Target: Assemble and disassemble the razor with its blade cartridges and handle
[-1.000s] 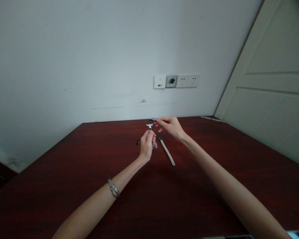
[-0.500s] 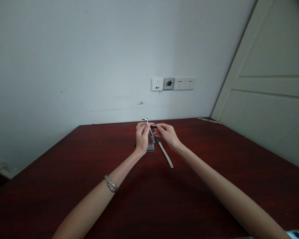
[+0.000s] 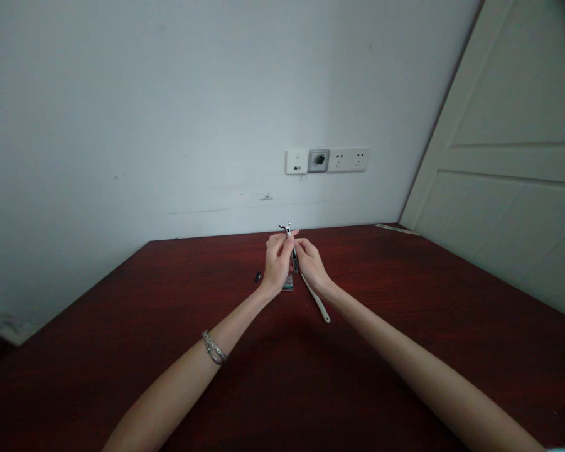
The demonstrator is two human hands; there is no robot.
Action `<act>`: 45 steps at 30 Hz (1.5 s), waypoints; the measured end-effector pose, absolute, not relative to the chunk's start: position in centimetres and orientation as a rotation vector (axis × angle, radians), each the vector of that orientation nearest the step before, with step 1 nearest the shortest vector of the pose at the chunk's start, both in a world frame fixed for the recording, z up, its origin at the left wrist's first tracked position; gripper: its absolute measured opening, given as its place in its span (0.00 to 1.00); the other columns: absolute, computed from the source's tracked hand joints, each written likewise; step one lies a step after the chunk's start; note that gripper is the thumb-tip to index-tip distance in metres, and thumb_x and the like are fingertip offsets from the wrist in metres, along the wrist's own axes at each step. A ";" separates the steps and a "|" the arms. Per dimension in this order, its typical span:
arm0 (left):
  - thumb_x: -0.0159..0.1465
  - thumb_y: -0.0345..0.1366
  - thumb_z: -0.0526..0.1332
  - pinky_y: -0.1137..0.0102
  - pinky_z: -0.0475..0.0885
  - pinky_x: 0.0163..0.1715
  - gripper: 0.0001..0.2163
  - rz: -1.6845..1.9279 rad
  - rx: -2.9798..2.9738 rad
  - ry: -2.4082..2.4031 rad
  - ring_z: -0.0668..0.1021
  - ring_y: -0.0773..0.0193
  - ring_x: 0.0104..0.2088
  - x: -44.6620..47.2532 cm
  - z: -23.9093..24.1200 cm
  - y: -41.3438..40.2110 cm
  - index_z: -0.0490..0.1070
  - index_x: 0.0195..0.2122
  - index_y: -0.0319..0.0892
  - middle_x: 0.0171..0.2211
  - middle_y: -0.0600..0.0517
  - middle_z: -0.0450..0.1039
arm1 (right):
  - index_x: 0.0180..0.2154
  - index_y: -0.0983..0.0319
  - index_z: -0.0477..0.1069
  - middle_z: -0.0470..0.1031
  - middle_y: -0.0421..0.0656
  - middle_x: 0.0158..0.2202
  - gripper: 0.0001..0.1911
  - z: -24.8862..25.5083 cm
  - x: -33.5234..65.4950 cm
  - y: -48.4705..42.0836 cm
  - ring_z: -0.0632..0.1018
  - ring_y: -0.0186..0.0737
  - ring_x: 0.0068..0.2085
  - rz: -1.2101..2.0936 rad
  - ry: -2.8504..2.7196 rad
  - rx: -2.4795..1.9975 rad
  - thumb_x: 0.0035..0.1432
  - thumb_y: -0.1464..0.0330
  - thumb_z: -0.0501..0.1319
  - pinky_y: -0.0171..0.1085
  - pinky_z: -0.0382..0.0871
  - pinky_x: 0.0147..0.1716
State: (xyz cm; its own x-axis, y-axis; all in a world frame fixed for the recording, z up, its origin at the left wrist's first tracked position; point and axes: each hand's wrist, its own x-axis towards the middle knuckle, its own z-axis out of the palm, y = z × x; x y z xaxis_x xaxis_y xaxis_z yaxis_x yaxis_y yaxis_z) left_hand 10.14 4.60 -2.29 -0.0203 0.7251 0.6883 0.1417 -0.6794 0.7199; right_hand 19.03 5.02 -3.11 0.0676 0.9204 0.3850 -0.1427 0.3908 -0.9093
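Observation:
My left hand (image 3: pixel 277 263) is closed around a silver-and-black razor handle (image 3: pixel 295 258), held tilted with its bare forked metal head (image 3: pixel 286 227) up. Against the right side of the handle lies my right hand (image 3: pixel 311 263), fingers closed; whatever they pinch is hidden behind them and the handle. Below the hands, a small clear plastic case (image 3: pixel 288 284) rests on the table, partly covered by my left hand. A small black piece (image 3: pixel 257 276) lies left of my left wrist. Under my right hand runs a slim white stick (image 3: pixel 321 307), its upper end hidden.
The dark red wooden table (image 3: pixel 207 289) reaches back to a white wall (image 3: pixel 169 125). Sockets and a switch plate (image 3: pixel 327 161) are on that wall. A pale panelled door (image 3: pixel 508 207) leans in at the right, and a flat strip (image 3: pixel 395 229) lies at the table's back right edge.
Both hands and the razor handle have shifted slightly right in view. My right hand has come in against the handle, and the small dark piece it pinched is now out of sight.

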 end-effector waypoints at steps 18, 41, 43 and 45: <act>0.55 0.34 0.63 0.67 0.72 0.38 0.14 0.902 2.083 0.765 0.77 0.65 0.32 4.1 1.6 9.1 0.74 0.42 0.36 0.33 0.47 0.76 | 0.32 0.63 0.64 0.61 0.32 0.16 0.14 -3.8 19.7 5.4 0.63 0.27 0.16 1.025 -1.100 -0.807 0.53 0.58 0.57 0.28 0.57 0.13; 0.54 0.35 0.65 0.68 0.76 0.30 0.11 1.033 1.649 0.677 0.78 0.64 0.28 4.9 0.9 8.7 0.76 0.34 0.32 0.29 0.45 0.77 | 0.34 0.64 0.65 0.69 0.37 0.23 0.15 -2.4 20.0 4.5 0.65 0.27 0.17 1.000 -1.136 -0.741 0.50 0.59 0.60 0.29 0.59 0.12; 0.53 0.36 0.66 0.68 0.76 0.30 0.11 1.075 1.646 0.674 0.78 0.65 0.28 4.8 1.0 8.6 0.76 0.33 0.32 0.29 0.45 0.76 | 0.34 0.63 0.65 0.69 0.36 0.22 0.16 -2.3 20.1 4.4 0.64 0.27 0.16 0.992 -1.154 -0.749 0.50 0.58 0.61 0.29 0.59 0.12; 0.53 0.36 0.66 0.69 0.75 0.30 0.11 1.077 1.652 0.665 0.77 0.65 0.28 4.7 1.1 8.5 0.76 0.32 0.32 0.29 0.45 0.76 | 0.33 0.63 0.65 0.68 0.35 0.21 0.16 -2.3 20.2 4.4 0.64 0.27 0.15 0.984 -1.170 -0.750 0.49 0.58 0.62 0.29 0.58 0.11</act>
State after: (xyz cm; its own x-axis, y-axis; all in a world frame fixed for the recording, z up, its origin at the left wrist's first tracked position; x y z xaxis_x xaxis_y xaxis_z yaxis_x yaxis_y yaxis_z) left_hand 4.74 8.46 1.14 0.4493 0.8293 0.3323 -0.0737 -0.3362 0.9389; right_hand 20.21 4.40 -2.32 0.0879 0.9155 0.3926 -0.2305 0.4022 -0.8861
